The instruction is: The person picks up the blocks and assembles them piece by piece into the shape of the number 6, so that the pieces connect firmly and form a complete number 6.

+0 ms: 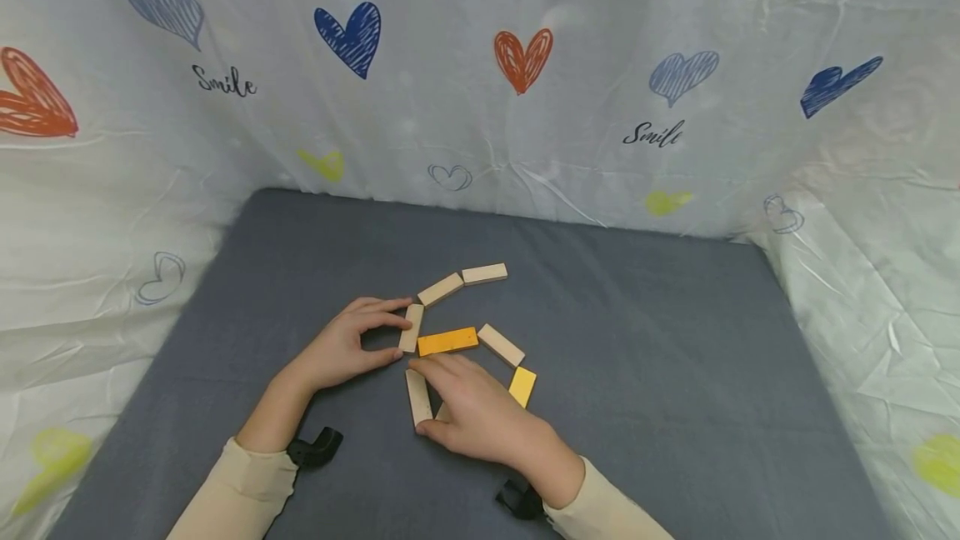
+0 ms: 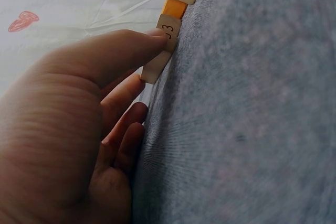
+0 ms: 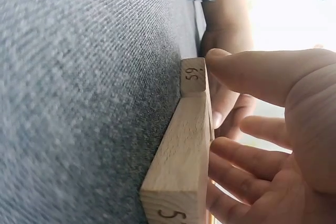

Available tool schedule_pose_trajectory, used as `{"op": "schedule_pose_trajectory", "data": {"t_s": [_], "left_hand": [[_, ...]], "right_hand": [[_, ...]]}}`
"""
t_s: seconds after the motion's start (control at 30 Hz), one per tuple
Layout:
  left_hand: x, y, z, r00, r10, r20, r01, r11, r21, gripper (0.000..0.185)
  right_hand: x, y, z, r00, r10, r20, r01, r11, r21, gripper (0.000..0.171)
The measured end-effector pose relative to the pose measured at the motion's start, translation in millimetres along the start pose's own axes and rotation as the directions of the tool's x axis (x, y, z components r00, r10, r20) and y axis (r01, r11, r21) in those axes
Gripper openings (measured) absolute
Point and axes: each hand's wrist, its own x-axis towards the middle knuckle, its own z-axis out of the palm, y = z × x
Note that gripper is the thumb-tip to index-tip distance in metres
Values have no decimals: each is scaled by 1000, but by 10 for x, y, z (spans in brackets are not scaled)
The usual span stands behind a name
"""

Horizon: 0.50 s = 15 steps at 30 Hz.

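Take the orange block (image 1: 447, 341) as your centre — it lies flat on the grey cloth (image 1: 675, 373), and the plain wooden blocks curve around it. Your left hand (image 1: 341, 348) is just left of it, forefinger and thumb pinching the upright plain block (image 1: 410, 327) that touches the orange block's left end; the left wrist view shows your fingertip pressed on that block's (image 2: 161, 51) numbered face, probably to keep it from sliding while the neighbours are adjusted. Your right hand (image 1: 480, 411) sits just below the orange block, its forefinger reaching up to the block's lower left corner and its thumb against the lower plain block (image 1: 417, 397). In the right wrist view the fingers are loosely spread rather than clamped — they steady that long block (image 3: 181, 150) from the side, with a smaller numbered block (image 3: 193, 77) butted against its far end. Whether the palm hides another piece, you cannot tell. Right of the orange block lies a slanted plain block (image 1: 500, 345), and below that a yellow block (image 1: 522, 386) partly under your hand. Above it, two more plain blocks (image 1: 462, 282) continue the arc, well apart from both hands
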Motion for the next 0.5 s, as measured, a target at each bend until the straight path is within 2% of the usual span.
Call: {"op": "schedule_pose_trajectory", "data": {"t_s": [0.33, 0.5], "left_hand": [[3, 7, 3, 1000, 4, -6, -4, 1000, 23, 44], [4, 14, 1, 1000, 9, -6, -9, 1000, 24, 44]], "right_hand": [[26, -1, 1, 1000, -3, 13, 4, 998, -61, 79], [38, 7, -3, 1000, -16, 15, 17, 998, -58, 79]]}}
